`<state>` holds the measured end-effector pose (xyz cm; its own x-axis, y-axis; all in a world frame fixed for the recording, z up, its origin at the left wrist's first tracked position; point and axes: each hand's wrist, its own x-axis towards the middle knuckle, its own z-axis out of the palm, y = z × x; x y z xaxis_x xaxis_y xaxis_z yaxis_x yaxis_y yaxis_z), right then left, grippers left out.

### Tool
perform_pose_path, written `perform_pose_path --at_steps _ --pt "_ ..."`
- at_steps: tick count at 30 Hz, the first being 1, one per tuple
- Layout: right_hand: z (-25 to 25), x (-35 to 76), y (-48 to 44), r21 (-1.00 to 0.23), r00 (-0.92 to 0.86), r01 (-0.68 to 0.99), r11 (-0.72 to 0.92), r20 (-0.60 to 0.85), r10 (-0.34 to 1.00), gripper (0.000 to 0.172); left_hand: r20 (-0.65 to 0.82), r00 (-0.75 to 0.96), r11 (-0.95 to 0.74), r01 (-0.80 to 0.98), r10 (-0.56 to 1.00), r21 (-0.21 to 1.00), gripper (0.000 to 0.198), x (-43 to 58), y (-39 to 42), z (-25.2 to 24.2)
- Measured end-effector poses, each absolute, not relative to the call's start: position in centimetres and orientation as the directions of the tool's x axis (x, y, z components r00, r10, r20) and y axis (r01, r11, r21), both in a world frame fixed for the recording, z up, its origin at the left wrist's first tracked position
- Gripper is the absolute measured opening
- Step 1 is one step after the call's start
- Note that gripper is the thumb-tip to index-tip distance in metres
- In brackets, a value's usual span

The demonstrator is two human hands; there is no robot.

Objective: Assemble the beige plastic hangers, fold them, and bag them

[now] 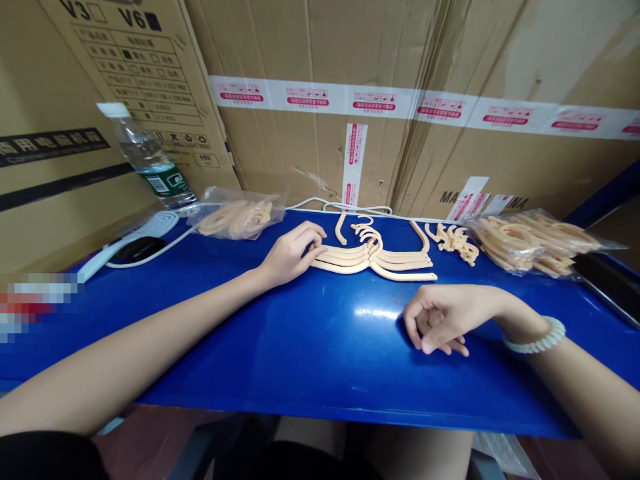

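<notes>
Several peach plastic hangers [380, 257] lie stacked on the blue table [320, 353] at its middle back. My left hand [293, 253] rests on their left ends, fingers curled and pinching the arms of the stack. My right hand [440, 320] lies on the table nearer to me, apart from the hangers, fingers loosely curled with nothing visible in them. A pale bead bracelet [537, 340] circles my right wrist. A small heap of loose peach hooks [453, 240] sits right of the stack.
A clear bag of peach parts [535, 243] lies at the right, another bag [240, 215] at the back left. A water bottle [150, 160], a white cable [145, 250] and a black object [137, 248] sit left. Cardboard boxes [380, 80] wall the back.
</notes>
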<state>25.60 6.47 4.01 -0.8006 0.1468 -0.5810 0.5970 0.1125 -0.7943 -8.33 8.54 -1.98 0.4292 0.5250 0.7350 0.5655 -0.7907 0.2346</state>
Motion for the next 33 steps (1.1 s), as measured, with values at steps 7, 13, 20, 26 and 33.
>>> perform_pose_path --at_steps 7,13,20,26,33 --pt "3.91 25.66 6.5 -0.791 -0.796 0.603 0.108 -0.587 0.149 0.048 0.732 0.431 -0.79 0.565 0.529 0.238 0.012 -8.31 8.65 -2.05" --pt "3.91 25.65 6.44 -0.793 -0.798 0.6 0.111 -0.582 0.154 0.049 0.728 0.439 -0.791 0.568 0.526 0.228 0.015 -8.26 8.72 -2.06" --pt "4.01 25.65 6.42 -0.786 -0.791 0.609 0.105 -0.592 0.156 0.049 0.728 0.481 -0.799 0.582 0.489 0.152 0.018 -8.23 8.58 -1.75" --pt "4.04 25.63 6.48 -0.782 -0.788 0.614 0.109 -0.597 0.151 0.049 0.746 0.358 -0.733 0.633 0.562 0.249 0.013 -8.08 8.15 -1.55" --pt "4.17 25.59 6.3 -0.78 -0.784 0.617 0.1 -0.599 0.165 0.049 0.721 0.338 -0.73 0.598 0.605 0.332 0.009 -8.47 8.0 -1.52"
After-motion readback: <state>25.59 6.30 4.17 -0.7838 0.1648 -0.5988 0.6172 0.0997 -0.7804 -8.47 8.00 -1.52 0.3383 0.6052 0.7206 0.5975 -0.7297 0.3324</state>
